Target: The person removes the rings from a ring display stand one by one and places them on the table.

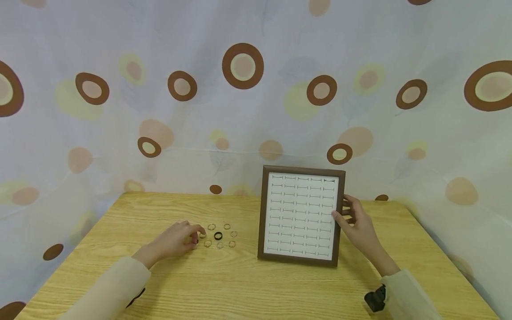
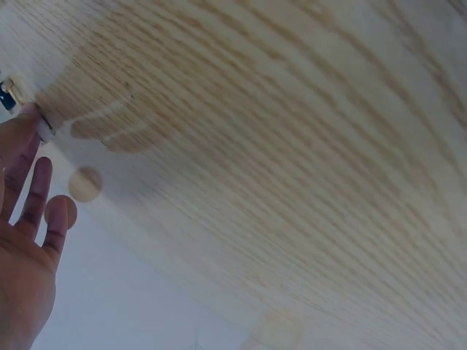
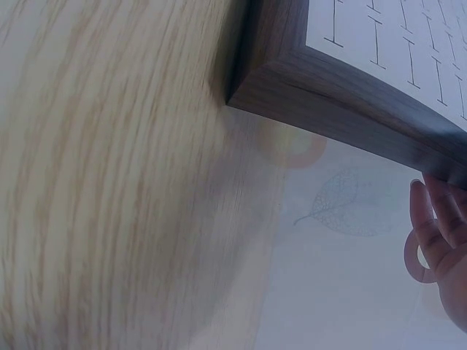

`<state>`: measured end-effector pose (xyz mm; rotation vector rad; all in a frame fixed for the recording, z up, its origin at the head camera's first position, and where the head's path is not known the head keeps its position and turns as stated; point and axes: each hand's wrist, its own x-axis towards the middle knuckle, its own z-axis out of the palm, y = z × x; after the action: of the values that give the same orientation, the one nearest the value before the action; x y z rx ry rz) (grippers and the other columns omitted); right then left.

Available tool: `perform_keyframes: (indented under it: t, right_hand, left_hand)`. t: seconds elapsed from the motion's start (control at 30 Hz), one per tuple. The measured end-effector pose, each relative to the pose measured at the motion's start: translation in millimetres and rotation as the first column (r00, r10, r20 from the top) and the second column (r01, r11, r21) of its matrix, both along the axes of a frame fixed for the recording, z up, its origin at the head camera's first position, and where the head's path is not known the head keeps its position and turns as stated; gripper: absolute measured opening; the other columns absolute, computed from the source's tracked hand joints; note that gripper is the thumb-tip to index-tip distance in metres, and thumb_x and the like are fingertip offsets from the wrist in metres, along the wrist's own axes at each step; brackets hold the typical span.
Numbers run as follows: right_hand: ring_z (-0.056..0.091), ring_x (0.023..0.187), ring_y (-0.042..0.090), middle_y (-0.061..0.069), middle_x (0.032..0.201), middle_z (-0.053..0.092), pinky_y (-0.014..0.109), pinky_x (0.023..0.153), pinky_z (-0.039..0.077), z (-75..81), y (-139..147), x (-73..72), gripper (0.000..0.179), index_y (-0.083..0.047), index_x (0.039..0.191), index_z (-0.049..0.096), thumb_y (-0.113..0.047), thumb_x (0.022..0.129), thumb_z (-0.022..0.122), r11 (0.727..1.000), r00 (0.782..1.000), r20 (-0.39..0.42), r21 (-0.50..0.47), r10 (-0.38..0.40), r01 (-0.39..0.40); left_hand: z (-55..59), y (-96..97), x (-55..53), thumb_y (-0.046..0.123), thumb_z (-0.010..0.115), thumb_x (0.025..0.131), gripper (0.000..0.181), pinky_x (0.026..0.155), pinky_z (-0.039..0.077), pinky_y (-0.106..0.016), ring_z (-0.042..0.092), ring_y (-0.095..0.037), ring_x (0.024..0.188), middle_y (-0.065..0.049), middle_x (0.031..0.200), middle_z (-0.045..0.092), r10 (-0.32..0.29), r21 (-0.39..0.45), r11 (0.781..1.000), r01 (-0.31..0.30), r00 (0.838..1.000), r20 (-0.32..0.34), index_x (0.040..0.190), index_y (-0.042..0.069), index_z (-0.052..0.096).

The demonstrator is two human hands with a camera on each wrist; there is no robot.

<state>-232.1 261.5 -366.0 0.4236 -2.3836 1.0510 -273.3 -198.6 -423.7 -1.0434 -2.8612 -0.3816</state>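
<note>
A small group of finger rings lies on the wooden table, among them a black ring [image 1: 218, 236] and thin metal rings such as a pale ring [image 1: 227, 226]. My left hand [image 1: 176, 240] is at the group's left side, index finger and thumb bent around a metal ring [image 1: 202, 236]. Whether they pinch it is unclear. In the left wrist view, a small shiny piece [image 2: 46, 131] shows beside the fingertips. My right hand [image 1: 358, 226] grips the right edge of a brown-framed white ring display board [image 1: 302, 218], thumb in front and fingers behind. The board stands nearly upright, leaning slightly back.
The wooden table [image 1: 224, 293] runs back to a patterned cloth [image 1: 256, 120] with brown circles, which surrounds it. Rows of short slot-like lines cover the board's white face. One slot near its top right corner looks darker. Black straps show at both wrists.
</note>
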Motion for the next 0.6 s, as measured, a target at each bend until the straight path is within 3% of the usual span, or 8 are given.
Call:
perform_keyframes:
  t: [0.23,0.43,0.6]
  right_hand:
    - [0.05,0.085,-0.005,0.022,0.113,0.055,0.016,0.066,0.045,0.1,-0.5,-0.7,0.049,0.007,0.13,0.035,-0.004,0.087,0.057,1.0,1.0,0.005,0.009,-0.002,0.002]
    - [0.051,0.085,-0.005,0.021,0.114,0.056,0.017,0.066,0.045,-5.8,5.0,-5.7,0.051,0.005,0.132,0.035,-0.005,0.087,0.058,1.0,1.0,0.017,-0.001,0.011,-0.011]
    - [0.048,0.093,-0.007,0.016,0.118,0.053,0.017,0.069,0.045,-17.8,19.5,-13.0,0.054,-0.001,0.135,0.033,-0.013,0.089,0.058,1.0,0.999,0.041,0.02,0.01,-0.011]
  left_hand:
    - [-0.3,-1.7,0.2,0.017,0.069,0.08,0.032,0.076,0.042,-0.039,0.051,-0.009,0.078,0.012,0.078,0.057,0.01,0.015,1.0,-0.01,1.0,0.014,0.111,0.015,0.059]
    - [4.5,-2.8,2.8,0.018,0.068,0.081,0.035,0.077,0.045,-0.038,0.055,-0.012,0.082,0.011,0.082,0.06,0.017,0.077,0.997,-0.019,1.0,0.02,0.114,0.012,0.058]
    - [13.2,-7.0,7.6,0.024,0.067,0.082,0.038,0.075,0.046,-0.036,0.057,-0.013,0.084,0.007,0.089,0.061,0.035,0.09,0.995,-0.031,0.998,-0.046,0.117,0.013,0.057]
